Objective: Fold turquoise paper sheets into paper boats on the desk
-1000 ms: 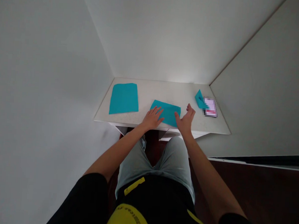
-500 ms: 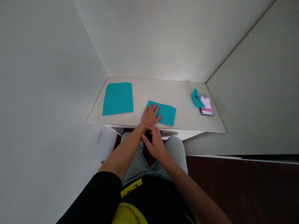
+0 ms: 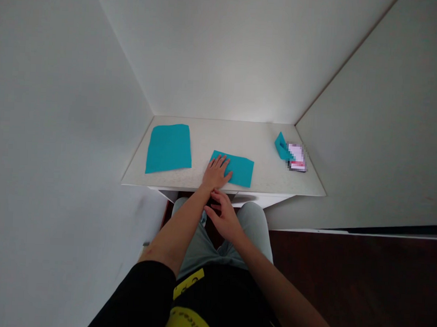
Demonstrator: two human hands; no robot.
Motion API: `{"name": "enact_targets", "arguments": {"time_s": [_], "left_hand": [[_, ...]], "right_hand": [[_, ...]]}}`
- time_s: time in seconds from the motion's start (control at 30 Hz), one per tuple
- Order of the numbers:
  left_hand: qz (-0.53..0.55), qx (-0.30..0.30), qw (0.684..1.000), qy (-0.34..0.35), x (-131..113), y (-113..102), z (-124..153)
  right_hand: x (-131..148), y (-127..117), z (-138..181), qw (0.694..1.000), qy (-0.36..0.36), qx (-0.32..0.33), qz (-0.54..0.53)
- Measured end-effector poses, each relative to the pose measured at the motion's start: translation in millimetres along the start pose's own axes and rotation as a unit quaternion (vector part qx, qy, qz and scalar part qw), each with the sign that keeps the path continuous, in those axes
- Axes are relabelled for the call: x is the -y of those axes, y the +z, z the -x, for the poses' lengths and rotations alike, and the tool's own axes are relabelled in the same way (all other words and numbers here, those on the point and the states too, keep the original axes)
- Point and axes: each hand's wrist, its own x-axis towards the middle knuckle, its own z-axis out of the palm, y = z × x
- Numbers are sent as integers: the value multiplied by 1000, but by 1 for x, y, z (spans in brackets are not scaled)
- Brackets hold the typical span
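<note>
Teal and rectangular, the sheet (image 3: pixel 242 172) lies on the pale tabletop (image 3: pixel 238 136) beneath the left hand (image 3: pixel 215 173), spread wide and flat. The right hand (image 3: pixel 226 217), at the sheet's right edge 1 second ago, now curves beside the left wrist (image 3: pixel 205 189), grip wide.

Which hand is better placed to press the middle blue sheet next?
Probably the left hand: it lies spread on the sheet, while the right hand is by the left wrist.
</note>
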Motion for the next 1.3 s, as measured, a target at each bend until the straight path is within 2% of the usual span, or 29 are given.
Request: {"name": "enact_targets", "arguments": {"time_s": [0.1, 0.27, 0.4, 0.57, 0.77, 0.93, 1.13, 1.3], "left_hand": [[-33, 6, 999, -5, -1, -1, 1], [-77, 6, 997, -11, -3, -3, 2], [-76, -4, 997, -3, -2, -3, 2], [-79, 1, 997, -8, -1, -3, 0], [-74, -6, 997, 3, 0, -2, 1], [-78, -4, 997, -5, 0, -4, 0], [-72, -3, 997, 1, -4, -8, 2], [-67, 0, 998, -6, -4, -8, 1]], "right_hand": [[-2, 1, 2, 999, 9, 11, -30], [-7, 3, 1, 998, 30, -31, -51], [-5, 5, 2, 999, 22, 4, -28], [-2, 3, -3, 997, 37, -43, -44], [-1, 2, -3, 998, 41, -1, -54], [-2, 3, -4, 995, 48, -36, -77], [5, 3, 0, 997, 37, 4, -66], [7, 5, -6, 995, 49, -29, -77]]}}
